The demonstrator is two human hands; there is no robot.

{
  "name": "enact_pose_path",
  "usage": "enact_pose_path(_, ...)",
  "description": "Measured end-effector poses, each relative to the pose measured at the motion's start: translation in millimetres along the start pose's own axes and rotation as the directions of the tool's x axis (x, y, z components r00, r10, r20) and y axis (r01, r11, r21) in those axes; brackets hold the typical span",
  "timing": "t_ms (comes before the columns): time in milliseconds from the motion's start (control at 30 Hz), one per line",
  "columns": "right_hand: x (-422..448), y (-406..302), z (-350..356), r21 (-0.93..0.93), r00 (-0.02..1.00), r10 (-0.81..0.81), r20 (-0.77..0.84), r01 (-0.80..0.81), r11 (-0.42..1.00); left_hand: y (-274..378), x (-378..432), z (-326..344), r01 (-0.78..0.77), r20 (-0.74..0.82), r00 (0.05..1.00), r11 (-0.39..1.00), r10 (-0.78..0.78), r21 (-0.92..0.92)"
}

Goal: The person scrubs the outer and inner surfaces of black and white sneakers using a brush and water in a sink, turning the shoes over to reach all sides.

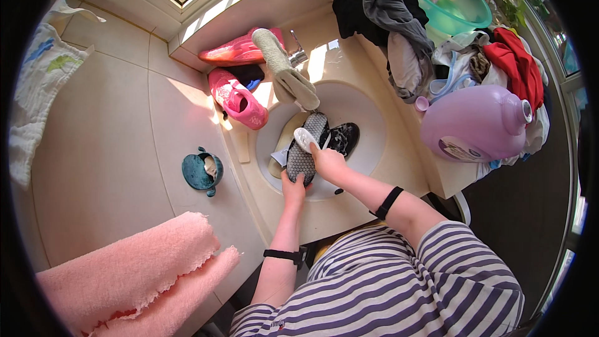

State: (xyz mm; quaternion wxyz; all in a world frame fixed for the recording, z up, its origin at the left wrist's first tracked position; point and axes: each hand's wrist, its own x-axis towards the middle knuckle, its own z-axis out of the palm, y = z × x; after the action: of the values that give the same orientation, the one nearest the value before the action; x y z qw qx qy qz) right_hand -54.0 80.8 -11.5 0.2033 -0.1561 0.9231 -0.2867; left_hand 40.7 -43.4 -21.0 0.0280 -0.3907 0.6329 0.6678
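Over the white oval washbasin point(374, 117), my left hand point(295, 186) grips the near end of a dark shoe point(304, 161), whose grey patterned sole faces up. My right hand point(330, 164) holds a white brush point(305, 139) against that sole; its bristles are hidden. A second black shoe point(345, 138) with white suds on it lies in the basin, to the right of the held one. At the left, a pale insole point(275, 168) sits partly hidden under the held shoe.
A pale green cloth point(292, 82) hangs beside the tap point(297, 56) above the basin. Pink shoes point(239, 103) stand left. A purple detergent bottle point(472, 124), piled clothes point(514, 65) and a green plastic basin point(449, 4) are right. Nearer left are a teal pot point(199, 175) and pink towel point(140, 271).
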Motion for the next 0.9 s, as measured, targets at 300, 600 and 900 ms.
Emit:
enact_pose_path(300,63.3,56.1,-7.7,0.017,0.986,0.158,-0.058,-0.157,0.987,-5.7,2.4,2.9,-0.047,0.012,0.999,0.998,0.046,0.029)
enact_pose_path(600,89.9,71.8,-31.7,0.090,0.981,0.188,-0.045,-0.184,0.979,5.5,-9.3,2.8,-0.049,0.069,0.997,0.996,0.044,0.076)
enact_pose_path(900,78.2,52.4,-42.8,-0.002,0.997,0.080,-0.019,-0.080,0.997,1.8,-2.8,-0.4,-0.075,0.080,0.995,0.993,0.067,0.096)
